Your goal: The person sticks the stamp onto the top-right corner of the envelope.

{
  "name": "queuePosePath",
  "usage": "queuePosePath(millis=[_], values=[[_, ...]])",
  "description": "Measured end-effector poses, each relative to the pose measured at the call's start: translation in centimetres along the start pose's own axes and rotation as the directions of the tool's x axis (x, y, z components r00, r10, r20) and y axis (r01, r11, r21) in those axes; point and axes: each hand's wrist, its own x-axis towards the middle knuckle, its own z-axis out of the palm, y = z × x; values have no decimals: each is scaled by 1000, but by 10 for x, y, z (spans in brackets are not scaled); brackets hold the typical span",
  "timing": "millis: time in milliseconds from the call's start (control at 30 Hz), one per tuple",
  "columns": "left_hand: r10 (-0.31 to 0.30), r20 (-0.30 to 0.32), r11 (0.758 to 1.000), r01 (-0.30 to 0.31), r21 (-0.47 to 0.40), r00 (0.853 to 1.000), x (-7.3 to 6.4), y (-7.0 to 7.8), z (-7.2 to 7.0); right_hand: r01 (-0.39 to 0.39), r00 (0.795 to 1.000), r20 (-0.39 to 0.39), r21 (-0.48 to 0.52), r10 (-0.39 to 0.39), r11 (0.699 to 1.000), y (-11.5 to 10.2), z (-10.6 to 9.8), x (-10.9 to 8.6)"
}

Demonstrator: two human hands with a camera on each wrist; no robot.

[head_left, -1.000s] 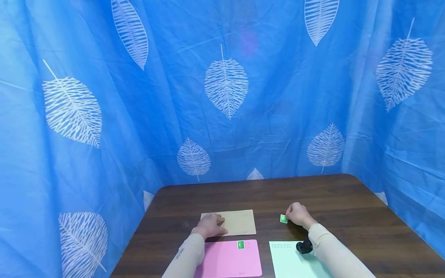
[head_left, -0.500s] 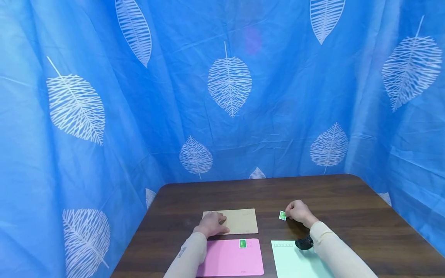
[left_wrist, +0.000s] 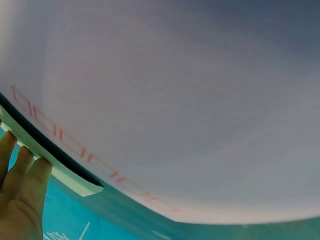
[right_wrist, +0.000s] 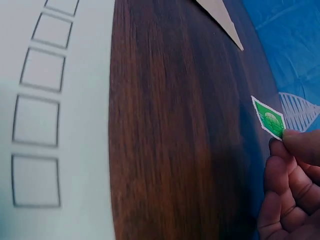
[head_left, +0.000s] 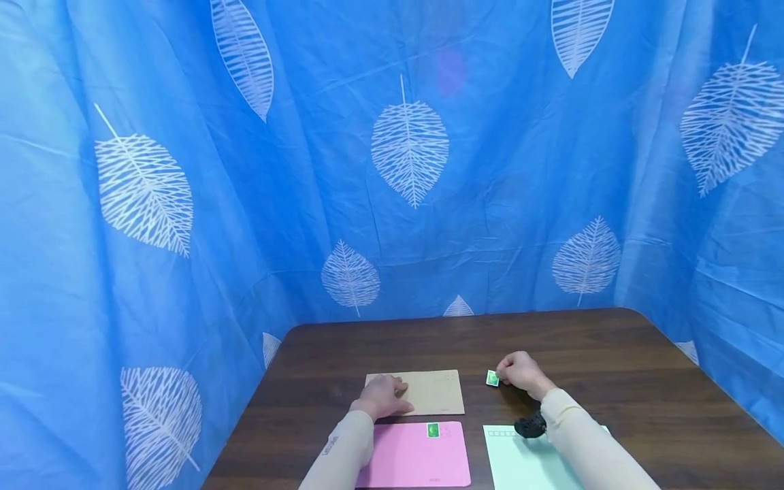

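Note:
My right hand [head_left: 523, 373] pinches a small green postage stamp [right_wrist: 269, 120] by one corner between thumb and forefinger. White perforated edges frame the stamp, which is held right of the tan envelope [head_left: 437, 393] in the head view. On that envelope's left part rests my left hand [head_left: 381, 396], fingers spread over the paper. Nearer to me lies a pink envelope [head_left: 410, 459], bearing another green stamp [head_left: 433, 430] at its upper right. My left forearm covers part of its left side. A mint-green envelope [head_left: 520, 466] with a row of printed boxes lies partly under my right forearm.
All the envelopes lie on a dark brown wooden table [head_left: 343, 347]. A blue curtain [head_left: 294, 170] with white leaf patterns hangs behind the table and along both sides. Around my right wrist is a black strap-like thing [head_left: 530, 427], close over the mint-green envelope.
My right hand has moved a little left with the stamp, toward the tan envelope. My left hand stays on that envelope. The head view has shifted slightly.

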Motion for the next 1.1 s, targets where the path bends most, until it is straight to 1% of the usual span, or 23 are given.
queuePosePath(millis=[200, 267, 433, 533, 633, 833, 1000, 1100], values=[[5, 8, 1000, -6, 23, 1000, 4, 2, 6, -3, 1000, -5, 4, 3, 1000, -6, 7, 3], [-2, 10, 1000, 2, 31, 1000, 5, 3, 7, 0, 1000, -3, 9, 0, 1000, -10, 11, 4], [-16, 9, 998, 16, 55, 1000, 3, 9, 6, 0, 1000, 8, 0, 0, 1000, -19, 19, 7], [-11, 13, 998, 11, 63, 1000, 3, 15, 6, 1, 1000, 19, -12, -1, 1000, -22, 23, 10], [4, 11, 998, -4, 70, 1000, 4, 18, 9, 7, 1000, 26, -17, -7, 1000, -25, 25, 12], [8, 10, 998, -9, 63, 1000, 7, 21, 14, 37, 997, 62, 4, -37, 999, -30, 30, 16], [9, 20, 997, -11, 77, 1000, 5, 21, 12, 49, 995, 81, 28, -51, 998, -34, 40, 19], [3, 11, 996, -4, 90, 1000, 4, 21, 9, 55, 994, 92, 31, -58, 998, -35, 49, 21]])
